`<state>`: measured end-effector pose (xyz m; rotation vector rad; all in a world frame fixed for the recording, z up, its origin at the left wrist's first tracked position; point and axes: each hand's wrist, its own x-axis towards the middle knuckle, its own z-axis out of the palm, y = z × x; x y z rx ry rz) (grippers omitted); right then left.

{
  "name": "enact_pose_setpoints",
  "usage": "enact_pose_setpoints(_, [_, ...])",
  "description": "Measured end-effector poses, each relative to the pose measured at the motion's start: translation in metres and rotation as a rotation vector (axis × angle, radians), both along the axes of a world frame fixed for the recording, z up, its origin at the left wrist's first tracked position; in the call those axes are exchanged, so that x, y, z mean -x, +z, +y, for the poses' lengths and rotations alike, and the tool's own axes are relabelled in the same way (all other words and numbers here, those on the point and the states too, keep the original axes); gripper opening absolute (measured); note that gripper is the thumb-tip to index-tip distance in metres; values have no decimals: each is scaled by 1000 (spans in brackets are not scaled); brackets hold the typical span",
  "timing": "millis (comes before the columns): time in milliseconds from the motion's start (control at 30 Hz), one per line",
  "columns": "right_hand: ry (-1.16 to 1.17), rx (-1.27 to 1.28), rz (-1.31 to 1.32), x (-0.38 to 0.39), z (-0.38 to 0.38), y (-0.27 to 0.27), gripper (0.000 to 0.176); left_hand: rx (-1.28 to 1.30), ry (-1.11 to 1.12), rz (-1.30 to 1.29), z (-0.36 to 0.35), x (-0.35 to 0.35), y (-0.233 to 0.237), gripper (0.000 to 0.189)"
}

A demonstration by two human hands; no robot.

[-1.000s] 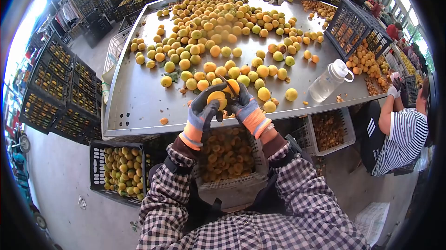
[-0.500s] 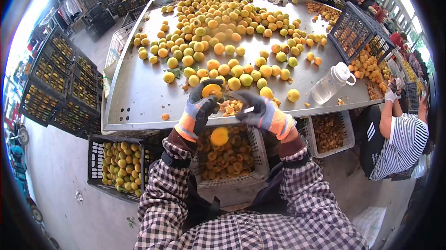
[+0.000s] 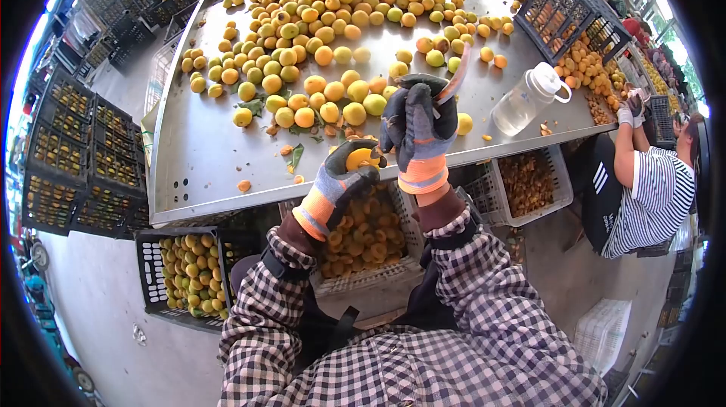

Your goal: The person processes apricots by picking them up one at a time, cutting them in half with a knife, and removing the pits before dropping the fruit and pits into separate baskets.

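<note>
My left hand (image 3: 344, 180), in a grey, orange and black glove, holds an orange-yellow fruit (image 3: 363, 159) at the table's near edge. Right beside it is my right hand (image 3: 420, 123), gloved alike, its fingers closed round the handle of a curved tool (image 3: 457, 74) whose tip points up and away. Many yellow and green fruits (image 3: 333, 10) lie piled on the metal table (image 3: 208, 169) beyond my hands. Below my hands, a light crate (image 3: 414, 244) holds fruit pieces (image 3: 363, 237).
A water bottle (image 3: 522, 102) and a tipped black crate (image 3: 556, 10) stand on the table's right. A black crate of fruit (image 3: 155, 274) is at lower left, a crate of scraps (image 3: 560, 172) at right. A person in stripes (image 3: 658, 187) sits at the right.
The view has shifted. A fruit piece that was in the air below my hands is gone from there. My right hand has turned upright, and the curved tool now shows clearly.
</note>
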<state>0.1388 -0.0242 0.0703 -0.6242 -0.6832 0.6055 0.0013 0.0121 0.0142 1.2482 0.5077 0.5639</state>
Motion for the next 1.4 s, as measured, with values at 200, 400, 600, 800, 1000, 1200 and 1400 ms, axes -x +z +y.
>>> enact_pose_setpoints(200, [-19, -102, -184, 9, 5, -7, 26, 130, 47, -1, -2, 0, 5, 34])
enact_pose_setpoints(400, [2, 1, 65, 13, 17, -16, 30, 105, 126, -64, 1, -6, -2, 28])
enact_pose_setpoints(600, [-36, 117, 157, 11, 31, -18, 22, -22, 232, -22, 7, -13, -18, 27])
enact_pose_setpoints(800, [-15, 213, 379, 3, 44, -33, 21, -245, 255, 27, 12, -15, -25, 32])
enact_pose_setpoints(1000, [-38, 373, 528, -5, 48, -35, 16, -562, 189, 70, 14, -10, -11, 35])
enact_pose_setpoints(1200, [-69, 492, 737, -14, 55, -44, 16, -540, 185, 9, 14, -15, -11, 36])
enact_pose_setpoints(1400, [-4, 292, 435, -7, 47, -36, 15, -426, 148, 50, 19, -13, -17, 39])
